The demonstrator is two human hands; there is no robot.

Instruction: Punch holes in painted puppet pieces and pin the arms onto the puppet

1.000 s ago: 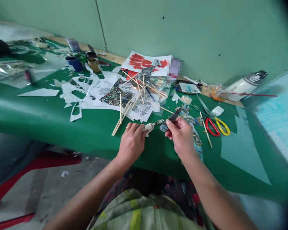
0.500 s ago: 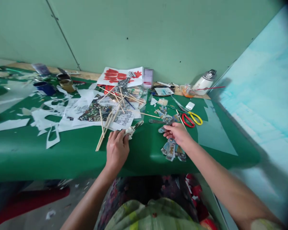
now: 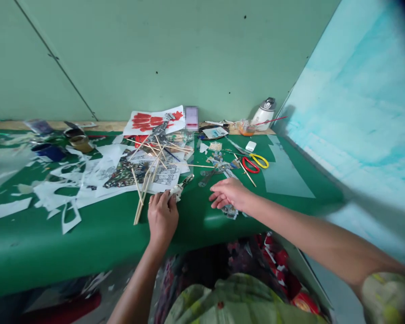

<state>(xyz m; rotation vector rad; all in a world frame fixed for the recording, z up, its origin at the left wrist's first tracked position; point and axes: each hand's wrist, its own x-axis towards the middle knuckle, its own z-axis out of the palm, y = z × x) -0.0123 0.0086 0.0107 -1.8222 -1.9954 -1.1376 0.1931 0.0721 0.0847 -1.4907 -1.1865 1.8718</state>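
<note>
My left hand (image 3: 162, 215) rests at the table's front with its fingers closed on a small white cut-out piece with a darker, narrow tip (image 3: 178, 191). To the right, my right hand (image 3: 230, 194) hovers palm-down with loosely bent fingers, and nothing shows between them. Partly hidden under it is a heap of grey patterned cut-outs (image 3: 230, 211). Just beyond its fingertips lie grey translucent strips (image 3: 206, 177), and more patterned pieces (image 3: 219, 159) are scattered behind. Left of centre, wooden sticks (image 3: 143, 198) lie crossed over printed sheets (image 3: 167, 175) and a dark patterned wing-like piece (image 3: 126, 173).
Scissors with red and yellow handles (image 3: 254, 163) lie at right, near a clear sheet (image 3: 286, 173). Paint pots (image 3: 49, 152), a white bottle (image 3: 265, 116) and a red-painted sheet (image 3: 151, 120) stand or lie toward the wall. Paper offcuts (image 3: 70, 218) spread leftward.
My right hand has shifted toward me and slightly left, and the grey strip it held no longer shows in its fingers. My left hand keeps its hold. The camera view has turned.
</note>
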